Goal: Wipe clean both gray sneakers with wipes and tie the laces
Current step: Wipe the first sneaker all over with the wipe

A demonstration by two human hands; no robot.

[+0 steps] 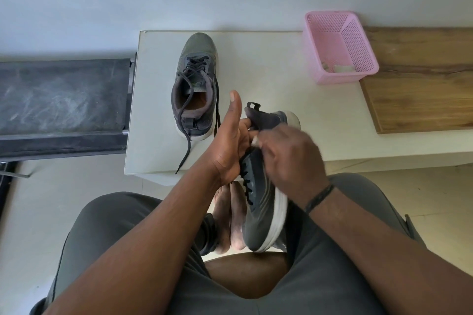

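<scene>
The left hand (231,143) holds the heel end of a gray mesh sneaker with a thick white sole (261,202), which is lifted above the person's lap: its fingers curl round the collar from the left while the thumb sticks straight up, free of the shoe. The right hand (286,153) comes in from the right with its fingers curled over the top of the same shoe, and a small bit of white wipe (254,141) shows pinched under the fingertips against the upper (most of it is hidden by the hand). A dark thread band sits on the right wrist.

The held sneaker's long axis runs near to far, the toe pointing toward the person and the heel with its black pull loop toward the far side; it is tilted so the white sole faces right and the black laces face left.

The second gray sneaker with black laces (195,87) stands upright on its sole on the pale bench (268,79), toe pointing away, heel near. Its laces are undone, and one end trails over the near edge of the bench.

A pink perforated plastic basket (337,46) stands at the far right of the bench, well apart from both shoes, with crumpled white pieces in its near corner.

No brand or writing can be read on either shoe.
</scene>
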